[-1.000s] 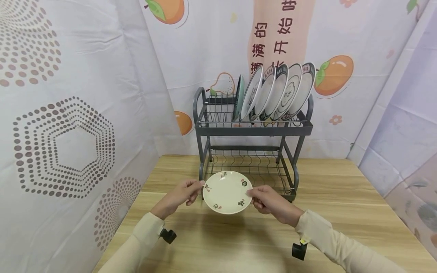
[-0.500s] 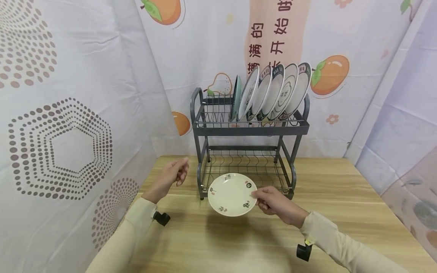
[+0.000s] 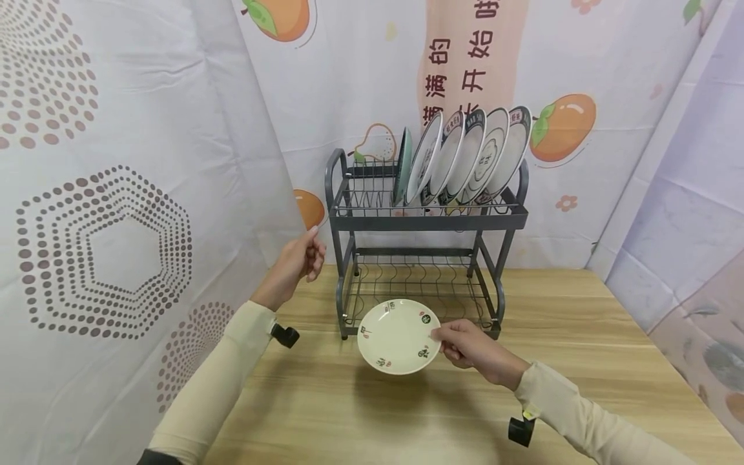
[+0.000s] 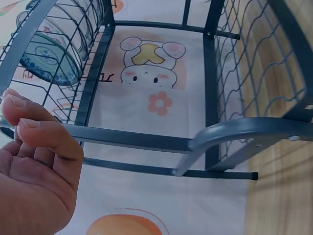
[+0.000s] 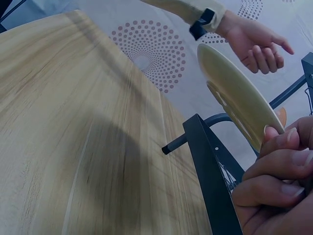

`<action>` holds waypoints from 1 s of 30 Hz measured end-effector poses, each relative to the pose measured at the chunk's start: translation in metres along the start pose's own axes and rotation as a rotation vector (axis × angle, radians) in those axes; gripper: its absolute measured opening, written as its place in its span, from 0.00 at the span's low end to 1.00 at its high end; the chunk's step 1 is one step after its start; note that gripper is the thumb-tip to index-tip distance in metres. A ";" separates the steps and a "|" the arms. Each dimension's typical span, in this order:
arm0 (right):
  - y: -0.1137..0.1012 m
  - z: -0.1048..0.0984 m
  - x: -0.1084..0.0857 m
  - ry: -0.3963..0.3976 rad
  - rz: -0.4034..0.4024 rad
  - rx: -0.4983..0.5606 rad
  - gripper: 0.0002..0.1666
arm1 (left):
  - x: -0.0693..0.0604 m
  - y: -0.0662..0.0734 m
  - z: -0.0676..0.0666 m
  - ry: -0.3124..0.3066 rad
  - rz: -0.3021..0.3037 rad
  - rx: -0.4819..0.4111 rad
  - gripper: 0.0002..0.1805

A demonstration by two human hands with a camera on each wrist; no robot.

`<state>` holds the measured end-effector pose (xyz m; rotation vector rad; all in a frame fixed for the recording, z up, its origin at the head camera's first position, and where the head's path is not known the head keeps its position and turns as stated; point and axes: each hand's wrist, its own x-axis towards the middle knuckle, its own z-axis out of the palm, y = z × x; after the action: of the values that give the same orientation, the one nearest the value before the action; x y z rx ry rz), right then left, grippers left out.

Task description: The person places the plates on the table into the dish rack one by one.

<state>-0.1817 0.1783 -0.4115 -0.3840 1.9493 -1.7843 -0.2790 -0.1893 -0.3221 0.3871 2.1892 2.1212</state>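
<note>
A cream plate (image 3: 399, 337) with small dark and red motifs near its rim is in the air in front of the rack's lower shelf. My right hand (image 3: 476, 351) pinches the plate's right edge, thumb on top; in the right wrist view the curled fingers (image 5: 274, 181) are below the rim. My left hand (image 3: 294, 265) is raised beside the left side of the dark two-tier dish rack (image 3: 430, 223), its fingers loosely bent and holding nothing. Near the rack's frame in the left wrist view, the same hand (image 4: 41, 171) does not visibly grip it.
Several white plates (image 3: 447, 158) with dark patterned rims lean upright on the upper shelf's right side. A green-blue plate (image 3: 403, 166) stands at their left. The wire lower shelf (image 3: 418, 281) is behind the cream plate. Patterned cloth (image 3: 128, 213) borders the wooden table (image 3: 558, 323).
My left hand has let go of the cream plate and moved left, then up beside the rack. My right hand keeps its hold; the plate has shifted slightly right and down in view.
</note>
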 end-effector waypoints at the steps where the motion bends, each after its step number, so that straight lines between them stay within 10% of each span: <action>1: 0.000 0.000 0.000 0.003 -0.002 0.001 0.17 | 0.003 0.003 0.001 0.002 -0.003 -0.001 0.37; 30: -0.022 -0.008 0.002 0.045 -0.060 -0.118 0.16 | 0.028 0.026 0.027 0.064 0.005 -0.006 0.33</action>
<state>-0.1896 0.1813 -0.3899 -0.4491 2.1014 -1.7334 -0.2964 -0.1567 -0.2939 0.3295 2.2173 2.1718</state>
